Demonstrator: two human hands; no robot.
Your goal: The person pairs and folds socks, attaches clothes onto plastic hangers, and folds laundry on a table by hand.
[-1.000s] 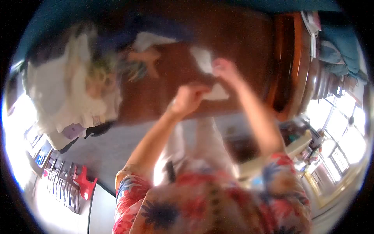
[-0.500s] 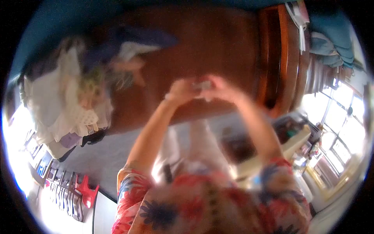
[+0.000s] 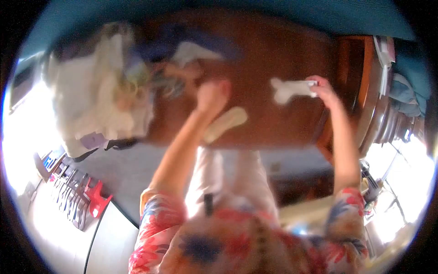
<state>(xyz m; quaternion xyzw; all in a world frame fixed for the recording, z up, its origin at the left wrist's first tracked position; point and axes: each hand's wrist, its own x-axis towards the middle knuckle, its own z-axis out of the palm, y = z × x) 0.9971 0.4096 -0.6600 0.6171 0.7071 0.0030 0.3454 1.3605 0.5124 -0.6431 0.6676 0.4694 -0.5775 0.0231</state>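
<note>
My right hand point(image 3: 323, 90) is closed on the cuff end of a white sock point(image 3: 294, 90), which stretches out to the left above the brown surface point(image 3: 264, 55) and parts into two lobes at its far end. My left hand point(image 3: 213, 95) is over the middle of the same surface, its fingers smeared by motion. A cream, sock-shaped cloth point(image 3: 226, 124) lies at a slant beside my left wrist, near the front edge. Further left, blurred small items point(image 3: 171, 82) lie between my left hand and a heap of pale clothes point(image 3: 86, 96).
Dark blue cloth point(image 3: 171, 43) lies toward the back. A wooden cabinet edge point(image 3: 360, 73) rises at the right. Lower left are a red plastic chair point(image 3: 96, 197), a row of dark chairs point(image 3: 68, 201) and a white tabletop point(image 3: 112, 242).
My hands were together around a small white bundle; now they are wide apart. The sock has gone right with my right hand, stretched out, and the cream cloth has come into view.
</note>
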